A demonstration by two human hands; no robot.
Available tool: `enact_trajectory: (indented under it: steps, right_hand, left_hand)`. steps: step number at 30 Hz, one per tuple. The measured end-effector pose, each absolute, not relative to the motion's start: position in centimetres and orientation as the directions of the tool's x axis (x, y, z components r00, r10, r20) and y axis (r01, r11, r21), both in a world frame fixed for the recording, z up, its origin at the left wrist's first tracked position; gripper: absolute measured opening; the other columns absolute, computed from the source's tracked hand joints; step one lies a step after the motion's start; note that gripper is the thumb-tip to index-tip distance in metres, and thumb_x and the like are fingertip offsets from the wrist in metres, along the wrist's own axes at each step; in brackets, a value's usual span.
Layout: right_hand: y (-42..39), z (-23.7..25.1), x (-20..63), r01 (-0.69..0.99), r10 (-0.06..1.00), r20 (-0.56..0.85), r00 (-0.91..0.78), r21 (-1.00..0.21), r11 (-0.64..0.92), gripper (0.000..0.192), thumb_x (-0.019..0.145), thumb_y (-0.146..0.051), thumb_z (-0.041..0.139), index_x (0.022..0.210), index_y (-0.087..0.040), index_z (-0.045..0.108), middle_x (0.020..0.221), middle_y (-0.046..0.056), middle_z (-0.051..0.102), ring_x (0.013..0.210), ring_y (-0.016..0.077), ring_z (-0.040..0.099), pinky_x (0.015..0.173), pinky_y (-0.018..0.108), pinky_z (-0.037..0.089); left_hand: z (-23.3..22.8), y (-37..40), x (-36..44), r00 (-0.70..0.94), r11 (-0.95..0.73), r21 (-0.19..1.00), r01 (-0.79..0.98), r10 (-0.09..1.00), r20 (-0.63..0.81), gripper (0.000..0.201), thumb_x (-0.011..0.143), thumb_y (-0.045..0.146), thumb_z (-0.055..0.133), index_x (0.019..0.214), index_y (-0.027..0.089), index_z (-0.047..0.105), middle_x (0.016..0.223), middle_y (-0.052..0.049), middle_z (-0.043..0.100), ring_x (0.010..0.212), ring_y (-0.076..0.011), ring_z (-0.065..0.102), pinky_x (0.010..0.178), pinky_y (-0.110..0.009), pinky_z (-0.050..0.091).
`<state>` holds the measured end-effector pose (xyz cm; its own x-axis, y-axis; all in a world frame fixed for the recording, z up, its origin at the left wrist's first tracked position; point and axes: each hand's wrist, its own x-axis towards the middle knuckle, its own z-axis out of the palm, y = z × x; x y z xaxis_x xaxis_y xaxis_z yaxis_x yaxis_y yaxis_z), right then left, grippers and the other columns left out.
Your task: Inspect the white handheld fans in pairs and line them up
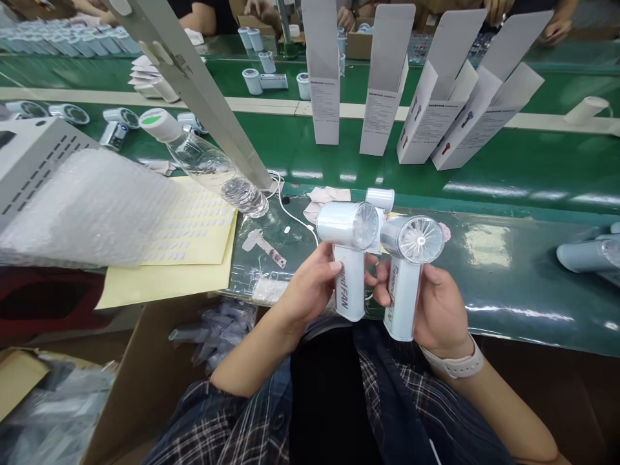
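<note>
While both stand upright, left fingers [334, 266] wrap one fan [349, 258], right fingers [382, 284] the other fan [407, 271].

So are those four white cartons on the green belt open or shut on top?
Open. All four white cartons stand with their top flaps raised.

I see a glossy green workbench [508, 271] carrying a yellow sticker sheet [194, 248], clear plastic bottle [203, 158] and four upright white cartons [387, 81].
</note>
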<state>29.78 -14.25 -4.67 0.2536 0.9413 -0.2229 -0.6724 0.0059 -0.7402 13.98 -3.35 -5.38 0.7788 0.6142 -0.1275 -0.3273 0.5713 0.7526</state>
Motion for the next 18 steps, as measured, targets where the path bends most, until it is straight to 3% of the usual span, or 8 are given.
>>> enact_trajectory:
  steps: [3,6,9,13,15,18]
  right_hand:
    - [-14.4,-4.8,30.0,-0.692,0.92,-0.231,0.317,-0.72,0.058,0.031,0.086,-0.05,0.072,0.103,-0.025,0.076,0.092,0.006,0.073,0.077,0.0229,0.068,0.057,0.032,0.057]
    - [-14.7,-5.1,30.3,-0.674,0.909,-0.207,0.361,-0.732,0.101,0.032,0.082,-0.048,0.079,0.103,-0.024,0.08,0.09,0.006,0.075,0.081,0.0239,0.071,0.064,0.034,0.063]
    - [-14.9,-5.4,30.5,-0.633,0.876,-0.184,0.446,-0.757,0.163,0.026,0.087,-0.046,0.077,0.105,-0.027,0.08,0.096,0.004,0.08,0.086,0.0232,0.076,0.079,0.036,0.067]
    - [-14.9,-5.4,30.4,-0.589,0.833,-0.224,0.506,-0.795,0.144,0.031,0.095,-0.042,0.071,0.125,-0.036,0.074,0.1,0.001,0.082,0.089,0.0244,0.08,0.086,0.043,0.068]
    - [-14.7,-5.3,30.2,-0.579,0.81,-0.271,0.52,-0.809,0.101,0.035,0.095,-0.043,0.071,0.128,-0.035,0.073,0.096,0.002,0.083,0.086,0.027,0.081,0.084,0.047,0.068]
    - [-14.5,-5.2,30.1,-0.595,0.776,-0.334,0.535,-0.801,0.066,0.034,0.089,-0.045,0.078,0.118,-0.029,0.076,0.093,0.005,0.084,0.081,0.0279,0.081,0.073,0.042,0.069]
  left_hand:
    - [-5.2,-3.5,13.5,0.773,0.532,0.801,-0.275,0.618,-0.145,0.046,0.083,0.038,0.085,0.12,0.021,0.065,0.117,-0.01,0.08,0.094,-0.0278,0.081,0.082,-0.039,0.065]
    - [-5.2,-3.5,13.4,0.766,0.486,0.844,-0.228,0.624,-0.152,0.055,0.079,0.04,0.091,0.124,0.019,0.068,0.118,-0.013,0.081,0.098,-0.0281,0.081,0.09,-0.04,0.064]
    - [-5.6,-3.3,13.8,0.772,0.483,0.847,-0.223,0.618,-0.149,0.07,0.071,0.049,0.096,0.128,0.018,0.069,0.117,-0.014,0.082,0.1,-0.0299,0.081,0.091,-0.041,0.065]
    - [-6.2,-3.1,14.3,0.762,0.48,0.845,-0.237,0.631,-0.145,0.08,0.065,0.056,0.098,0.13,0.018,0.07,0.115,-0.015,0.082,0.102,-0.0304,0.08,0.091,-0.039,0.065]
    - [-6.4,-3.1,14.4,0.759,0.484,0.842,-0.239,0.634,-0.149,0.079,0.065,0.055,0.098,0.128,0.018,0.071,0.114,-0.014,0.082,0.099,-0.0291,0.08,0.089,-0.038,0.065]
    - [-6.4,-3.1,14.4,0.776,0.504,0.826,-0.252,0.616,-0.14,0.078,0.064,0.056,0.098,0.125,0.017,0.072,0.108,-0.013,0.082,0.09,-0.0259,0.08,0.085,-0.038,0.066]
